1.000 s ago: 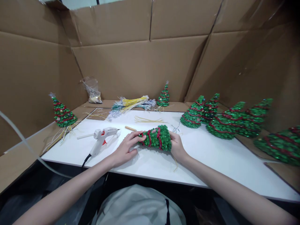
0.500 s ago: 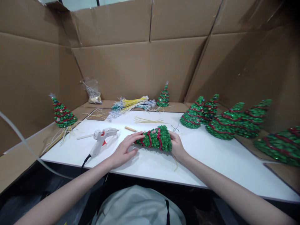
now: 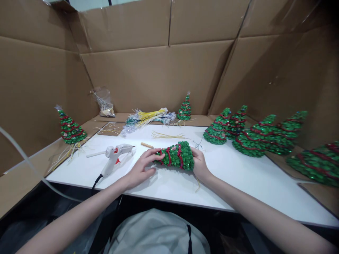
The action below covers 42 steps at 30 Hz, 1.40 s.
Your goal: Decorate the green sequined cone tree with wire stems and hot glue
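Observation:
A decorated miniature Christmas tree (image 3: pixel 174 156), green and glittery with red garland, lies on its side just above the white board. Its wide base is gripped by my right hand (image 3: pixel 200 164), whose fingertips are hidden behind it. My left hand (image 3: pixel 143 166) curves round the narrow tip, fingertips on its upper side and thumb stretched out below. Thin yellow wires (image 3: pixel 198 184) hang from the base. Left of my left hand a white glue gun (image 3: pixel 114 155) lies on the board, and beyond that hand is a wooden-handled tool (image 3: pixel 147 145).
Finished-looking trees stand at left (image 3: pixel 71 127), at the back (image 3: pixel 184 108) and in a row (image 3: pixel 250 139) on the right. Bundled wires (image 3: pixel 148 118) and a plastic bag (image 3: pixel 104 103) lie at the back. Cardboard walls (image 3: pixel 153 74) surround the white board (image 3: pixel 225 183).
The fingers of my left hand have shifted slightly on the tree's tip, with the index finger more bent. My right hand and the tree have barely moved.

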Tool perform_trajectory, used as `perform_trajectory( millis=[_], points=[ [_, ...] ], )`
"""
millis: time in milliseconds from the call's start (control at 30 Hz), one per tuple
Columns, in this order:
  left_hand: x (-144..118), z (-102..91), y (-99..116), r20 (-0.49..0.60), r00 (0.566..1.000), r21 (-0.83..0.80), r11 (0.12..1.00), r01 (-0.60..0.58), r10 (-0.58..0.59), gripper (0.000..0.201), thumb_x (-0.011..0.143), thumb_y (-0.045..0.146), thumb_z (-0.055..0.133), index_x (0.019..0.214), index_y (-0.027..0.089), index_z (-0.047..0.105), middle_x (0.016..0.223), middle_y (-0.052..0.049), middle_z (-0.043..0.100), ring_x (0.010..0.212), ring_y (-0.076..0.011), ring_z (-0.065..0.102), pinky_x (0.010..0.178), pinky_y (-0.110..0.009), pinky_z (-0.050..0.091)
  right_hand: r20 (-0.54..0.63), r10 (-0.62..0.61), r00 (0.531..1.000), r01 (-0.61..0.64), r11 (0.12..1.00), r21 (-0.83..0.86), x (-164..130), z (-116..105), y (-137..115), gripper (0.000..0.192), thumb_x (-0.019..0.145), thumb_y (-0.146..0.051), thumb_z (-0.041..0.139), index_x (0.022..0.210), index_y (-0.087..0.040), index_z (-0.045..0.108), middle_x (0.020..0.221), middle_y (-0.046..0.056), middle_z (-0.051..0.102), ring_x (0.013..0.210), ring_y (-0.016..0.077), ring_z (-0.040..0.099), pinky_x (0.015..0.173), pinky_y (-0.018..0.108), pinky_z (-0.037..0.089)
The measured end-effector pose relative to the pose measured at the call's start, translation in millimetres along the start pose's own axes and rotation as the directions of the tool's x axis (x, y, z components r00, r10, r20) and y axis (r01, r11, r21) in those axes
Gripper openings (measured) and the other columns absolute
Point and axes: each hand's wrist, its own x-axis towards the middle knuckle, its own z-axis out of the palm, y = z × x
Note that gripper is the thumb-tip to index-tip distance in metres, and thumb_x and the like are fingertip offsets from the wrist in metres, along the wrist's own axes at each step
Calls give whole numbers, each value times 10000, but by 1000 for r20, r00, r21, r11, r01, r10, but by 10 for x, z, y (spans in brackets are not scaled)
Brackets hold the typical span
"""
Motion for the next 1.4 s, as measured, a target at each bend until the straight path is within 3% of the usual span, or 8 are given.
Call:
perform_trajectory(
  millis=[333,533,700,1033,1400],
  points=[
    [40,-26,31,15,998,-98,993,70,-69,495,669,72,476,1120,246,581,1339,-49,403,1268,-246,330,1068,-432,249,-3,-1,1000,1,1000,-5,-15,23,-41,177,674,-153,518,731,-183,683,690,-5,660,661,173,565,578,250,433],
    [22,-1,25,-2,999,-38,998,41,-42,476,719,106,501,1167,256,552,1359,-43,394,1268,-247,335,1070,-423,253,-8,-2,1000,2,1000,-15,-3,-2,-12,154,674,-152,520,695,-172,671,651,-10,637,622,157,533,581,249,427],
    [-14,-7,67,-33,999,-90,996,30,-33,480,776,148,503,1242,266,490,1397,-31,358,1298,-239,298,1093,-403,216,5,-1,1000,1,1000,-8,-7,-26,1,139,664,-128,521,638,-178,648,632,-24,621,620,143,515,586,236,417],
    [-66,-13,54,-72,997,-145,989,-14,4,464,783,167,500,1239,252,494,1271,-42,508,1197,-241,414,1043,-402,299,28,15,1000,-15,1000,0,-10,-34,22,196,662,-125,521,748,-178,689,687,-7,655,643,161,543,599,253,434],
    [-76,-16,29,-54,998,-101,995,-16,10,516,762,138,514,1260,269,480,1300,-17,491,1261,-234,355,1077,-395,259,45,-6,999,6,1000,0,-2,-40,37,210,671,-140,516,782,-184,688,761,4,676,732,192,580,664,275,448]
  ],
)
